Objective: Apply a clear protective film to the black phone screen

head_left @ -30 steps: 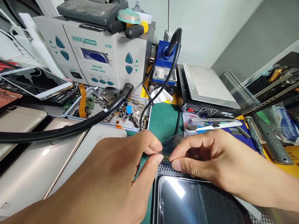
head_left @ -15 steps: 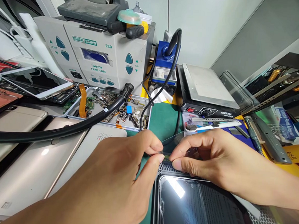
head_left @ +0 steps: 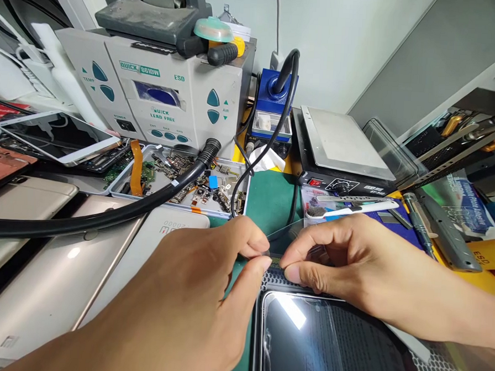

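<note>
Both hands meet over the top edge of the phone screen (head_left: 330, 345) on the bench: the left hand (head_left: 191, 304) and right hand (head_left: 347, 262) pinch a tiny part (head_left: 275, 260) between fingertips; seating it looks next, needing fine alignment

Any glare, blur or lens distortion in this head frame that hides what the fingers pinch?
Head view: a bright glare streak lies on the phone screen; wide-angle bending curves the edges; left hand and right hand are sharp, but the small part pinched between them is too tiny to identify.
</note>
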{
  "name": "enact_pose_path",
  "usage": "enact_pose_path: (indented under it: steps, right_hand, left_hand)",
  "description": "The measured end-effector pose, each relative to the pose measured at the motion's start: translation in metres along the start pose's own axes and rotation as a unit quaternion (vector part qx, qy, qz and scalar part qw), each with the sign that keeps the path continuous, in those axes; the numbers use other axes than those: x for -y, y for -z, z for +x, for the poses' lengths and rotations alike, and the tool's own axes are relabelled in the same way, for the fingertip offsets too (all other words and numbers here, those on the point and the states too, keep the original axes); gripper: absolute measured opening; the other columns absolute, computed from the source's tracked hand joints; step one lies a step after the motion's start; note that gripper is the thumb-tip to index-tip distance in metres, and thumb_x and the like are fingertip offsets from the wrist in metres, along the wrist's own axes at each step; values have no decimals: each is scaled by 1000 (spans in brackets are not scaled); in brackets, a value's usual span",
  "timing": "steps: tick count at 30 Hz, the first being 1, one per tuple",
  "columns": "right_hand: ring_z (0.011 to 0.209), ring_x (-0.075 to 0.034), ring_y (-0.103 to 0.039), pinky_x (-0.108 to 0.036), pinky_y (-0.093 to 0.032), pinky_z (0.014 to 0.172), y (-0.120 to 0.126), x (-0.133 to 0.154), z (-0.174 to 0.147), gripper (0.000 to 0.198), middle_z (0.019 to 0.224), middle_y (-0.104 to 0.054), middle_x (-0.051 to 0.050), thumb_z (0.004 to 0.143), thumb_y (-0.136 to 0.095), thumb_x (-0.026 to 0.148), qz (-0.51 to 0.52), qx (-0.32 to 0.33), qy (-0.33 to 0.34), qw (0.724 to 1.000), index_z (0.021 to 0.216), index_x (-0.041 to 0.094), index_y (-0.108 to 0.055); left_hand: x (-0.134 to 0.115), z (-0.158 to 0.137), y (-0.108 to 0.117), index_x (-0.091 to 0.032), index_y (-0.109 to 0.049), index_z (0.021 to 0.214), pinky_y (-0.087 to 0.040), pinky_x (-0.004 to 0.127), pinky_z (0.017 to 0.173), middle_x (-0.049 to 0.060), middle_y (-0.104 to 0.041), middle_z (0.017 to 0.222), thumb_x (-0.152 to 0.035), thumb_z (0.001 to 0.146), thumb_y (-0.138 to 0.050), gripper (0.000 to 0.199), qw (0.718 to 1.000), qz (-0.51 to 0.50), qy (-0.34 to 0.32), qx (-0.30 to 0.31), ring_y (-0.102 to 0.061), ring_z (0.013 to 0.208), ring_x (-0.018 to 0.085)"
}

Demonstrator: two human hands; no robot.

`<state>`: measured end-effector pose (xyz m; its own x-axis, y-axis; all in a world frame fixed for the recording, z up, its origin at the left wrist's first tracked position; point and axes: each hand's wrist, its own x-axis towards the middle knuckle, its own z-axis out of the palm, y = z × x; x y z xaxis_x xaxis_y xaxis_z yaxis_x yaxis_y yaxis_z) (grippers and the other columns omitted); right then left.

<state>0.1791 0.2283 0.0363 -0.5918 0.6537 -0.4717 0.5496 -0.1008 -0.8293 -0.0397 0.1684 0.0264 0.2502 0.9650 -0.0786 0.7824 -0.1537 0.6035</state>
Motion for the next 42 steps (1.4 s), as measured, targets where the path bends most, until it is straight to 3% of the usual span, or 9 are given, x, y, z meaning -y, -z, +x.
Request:
enact_pose_path:
  steps: [8,11,15,20,24,29,33,37,42]
  right_hand:
    - [73,-19,-59,-26,-41,56,0,0,1,23,82,-71,-4,93,-68,43,4,-2,2,1000,90,23,-77]
    - [72,-18,-58,-26,-40,56,1,-1,2,22,82,-70,-4,94,-68,42,6,1,1,1000,89,22,-77]
    - [71,-17,-57,-25,-40,56,1,-1,2,21,81,-70,-3,94,-68,40,9,0,1,1000,89,22,-77]
    - [71,-17,-58,-25,-42,58,0,1,1,20,81,-71,-3,94,-68,39,9,-2,5,1000,88,21,-77]
    - [72,-17,-57,-25,-42,58,0,2,1,21,81,-70,-2,95,-67,39,5,2,3,1000,89,22,-77]
    - [73,-17,-58,-25,-42,58,0,2,2,21,82,-70,-2,95,-67,40,-8,2,2,1000,89,23,-77]
    - [75,-18,-60,-25,-42,59,1,2,1,21,83,-70,-2,96,-67,42,-17,4,1,1000,91,23,-76]
    - [73,-18,-58,-25,-41,58,2,1,0,24,83,-69,-3,96,-67,44,-8,7,-1,1000,92,22,-76]
    - [73,-18,-58,-26,-41,57,2,1,1,25,82,-69,-4,95,-67,43,-4,6,0,1000,91,21,-76]
  left_hand:
    - [1,1,1,-30,-58,80,-24,30,42,-3,-65,68,-26,85,-41,19,998,52,-3,22,-56,50,17]
    - [2,2,0,-30,-56,81,-29,28,42,-7,-62,61,-24,89,-46,14,999,21,-19,-17,-53,44,14]
    - [4,1,-4,-30,-54,84,-44,26,55,-12,-68,69,-25,96,-51,13,996,7,-45,-79,-52,42,10]
    - [5,1,-7,-31,-55,86,-44,25,53,-13,-68,65,-27,97,-52,12,994,11,-50,-94,-67,59,13]
    - [3,0,-6,-30,-54,85,-44,24,53,-13,-69,67,-24,96,-53,13,994,8,-58,-93,-69,62,13]
    - [4,-1,-5,-30,-53,84,-32,26,41,-12,-65,63,-23,94,-54,13,994,10,-62,-84,-64,56,12]
    - [4,0,-2,-29,-54,82,-32,28,46,-9,-65,67,-21,92,-48,14,996,11,-61,-57,-57,50,13]
    - [1,1,1,-27,-55,83,-32,30,52,-5,-66,77,-17,85,-46,14,998,26,-53,0,-59,57,16]
    - [0,2,1,-28,-56,88,-37,31,57,-4,-66,77,-19,88,-43,15,999,10,-37,9,-60,61,17]
